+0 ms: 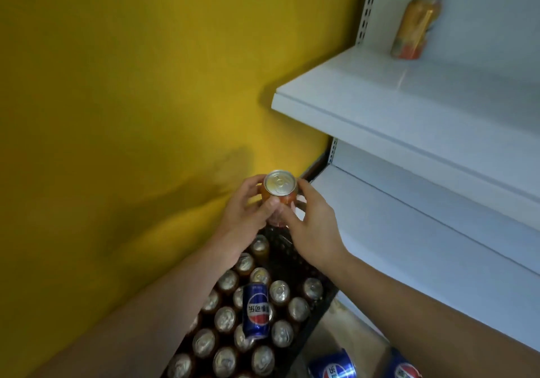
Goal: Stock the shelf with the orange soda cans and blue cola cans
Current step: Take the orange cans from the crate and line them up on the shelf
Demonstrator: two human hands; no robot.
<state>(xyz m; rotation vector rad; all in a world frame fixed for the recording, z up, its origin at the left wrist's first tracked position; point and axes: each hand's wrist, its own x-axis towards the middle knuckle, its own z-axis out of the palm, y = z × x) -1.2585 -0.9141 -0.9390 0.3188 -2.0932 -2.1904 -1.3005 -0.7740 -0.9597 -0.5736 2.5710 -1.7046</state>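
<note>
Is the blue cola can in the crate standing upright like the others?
No. The blue cola can lies on its side across the tops of the upright cans in the black crate, its label facing up.

A white metal shelf (380,106) juts out from a yellow wall, carrying a single orange soda can (415,27) that stands upright near its back left corner, just beside the perforated upright. A lower shelf (409,231) below it shows bare white surface. On the floor (339,331) in front, a black crate (315,316) holds rows of upright cans, with one blue cola can (256,310) lying across their tops; two more blue cans (333,367) lie on the floor by the crate's right side.
</note>
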